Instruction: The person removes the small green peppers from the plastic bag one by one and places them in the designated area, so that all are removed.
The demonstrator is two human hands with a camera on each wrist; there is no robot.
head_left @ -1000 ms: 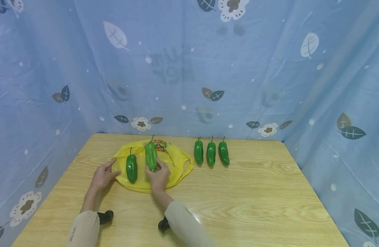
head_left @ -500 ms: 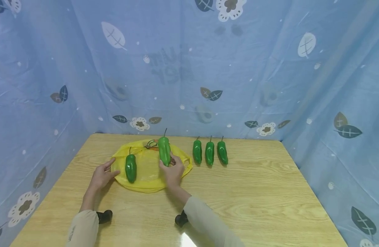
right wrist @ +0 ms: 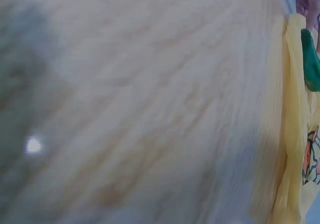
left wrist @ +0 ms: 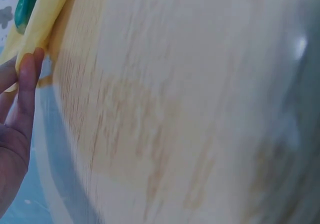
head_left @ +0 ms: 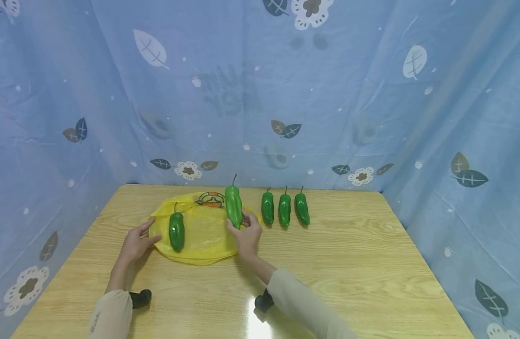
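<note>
My right hand (head_left: 248, 235) pinches the lower end of a green pepper (head_left: 233, 200) above the right side of a yellow plastic bag (head_left: 204, 233), its stem pointing away from me. A second green pepper (head_left: 177, 231) lies on the left part of the bag. At the bag's left edge my left hand (head_left: 136, 242) touches the plastic, thumb and index finger spread. The left wrist view shows these fingers (left wrist: 27, 66) against the bag's edge. In the right wrist view the pepper on the bag (right wrist: 311, 61) is partly cut off; the right hand is out of frame.
To the right of the bag, three more green peppers (head_left: 284, 210) lie in a row near the back of the wooden table (head_left: 348, 263). Blue patterned curtains (head_left: 251, 94) hang behind the table and on both sides. Dark wrist devices (head_left: 264, 301) sit under the forearms.
My right hand has carried its pepper rightward across the bag, uncovering more of the printed design. The left hand has stayed at the bag's left edge. The head view has shifted slightly.
</note>
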